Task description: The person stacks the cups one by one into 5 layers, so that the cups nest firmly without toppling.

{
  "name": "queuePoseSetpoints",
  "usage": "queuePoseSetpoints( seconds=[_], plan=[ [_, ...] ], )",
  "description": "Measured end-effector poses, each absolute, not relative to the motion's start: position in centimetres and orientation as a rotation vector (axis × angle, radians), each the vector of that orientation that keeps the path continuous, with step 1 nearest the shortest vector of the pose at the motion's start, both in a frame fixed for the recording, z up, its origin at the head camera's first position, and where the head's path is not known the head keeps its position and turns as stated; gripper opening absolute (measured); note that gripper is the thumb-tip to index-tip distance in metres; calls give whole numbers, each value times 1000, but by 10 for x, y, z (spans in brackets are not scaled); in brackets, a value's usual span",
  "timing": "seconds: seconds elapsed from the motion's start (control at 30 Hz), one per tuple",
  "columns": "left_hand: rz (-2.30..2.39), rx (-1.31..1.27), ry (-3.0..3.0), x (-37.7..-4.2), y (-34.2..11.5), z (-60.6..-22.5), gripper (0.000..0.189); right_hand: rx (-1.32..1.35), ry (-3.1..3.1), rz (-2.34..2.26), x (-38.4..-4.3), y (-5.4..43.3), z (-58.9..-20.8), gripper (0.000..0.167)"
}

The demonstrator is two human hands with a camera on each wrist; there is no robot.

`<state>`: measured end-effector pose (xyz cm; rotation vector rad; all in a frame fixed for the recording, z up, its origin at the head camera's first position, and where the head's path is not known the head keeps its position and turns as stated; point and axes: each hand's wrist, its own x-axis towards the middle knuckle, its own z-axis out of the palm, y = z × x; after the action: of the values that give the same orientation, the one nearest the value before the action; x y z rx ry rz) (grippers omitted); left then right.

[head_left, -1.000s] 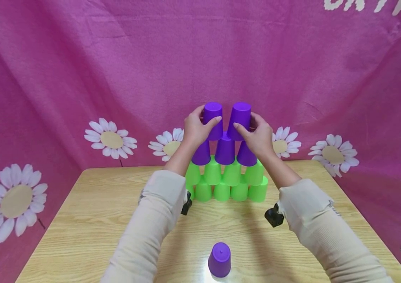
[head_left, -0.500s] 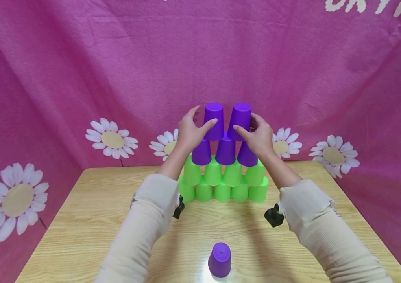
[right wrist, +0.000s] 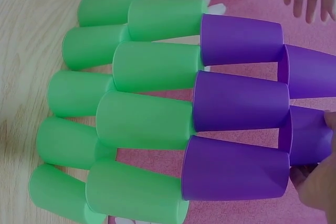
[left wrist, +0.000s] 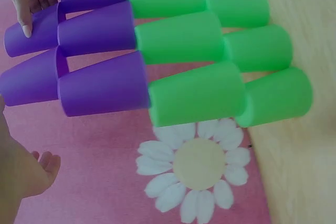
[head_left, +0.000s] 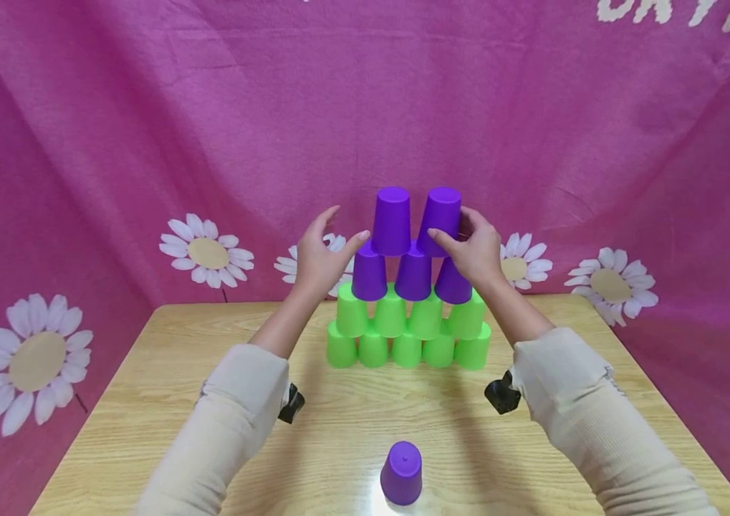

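Observation:
A pyramid of upside-down cups stands on the table. Its two lower rows are green cups (head_left: 390,317), with three purple cups (head_left: 413,277) above them. On top sit two more purple ones, a left top cup (head_left: 392,223) and a right top cup (head_left: 443,209), side by side with a gap. My left hand (head_left: 321,259) is spread beside the left top cup, holding nothing; in the left wrist view, part of that hand (left wrist: 26,169) shows at the lower left. The right hand (head_left: 479,252) grips the right top cup between thumb and fingers, its fingertips hidden behind it.
A single purple cup (head_left: 401,474) stands upside down near the front of the wooden table (head_left: 165,401). Behind the pyramid hangs a pink cloth (head_left: 352,107) printed with white daisies. Each wrist carries a small black camera (head_left: 502,393).
My left hand has let go of the left top cup and moved left and slightly down, away from it. The cup stays on the stack. The right hand keeps its grip in place.

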<state>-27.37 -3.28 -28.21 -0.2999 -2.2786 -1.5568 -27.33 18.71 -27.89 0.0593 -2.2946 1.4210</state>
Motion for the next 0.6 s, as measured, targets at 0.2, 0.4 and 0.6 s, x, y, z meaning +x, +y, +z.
queuePoseSetpoints(
  seconds=[0.2,0.4,0.6],
  plan=[
    [-1649,-282,-2187,-262,-39,-296,59,53,-2298,1425,-272,188,-278,56],
    [-1680,-326,-2169,-247,-46,-311,56,54,-2300,1411,-272,188,-278,56],
    [-1666,-389,-2137,-236,-52,-331,55,51,-2310,1401,-272,187,-278,56]
  ],
)
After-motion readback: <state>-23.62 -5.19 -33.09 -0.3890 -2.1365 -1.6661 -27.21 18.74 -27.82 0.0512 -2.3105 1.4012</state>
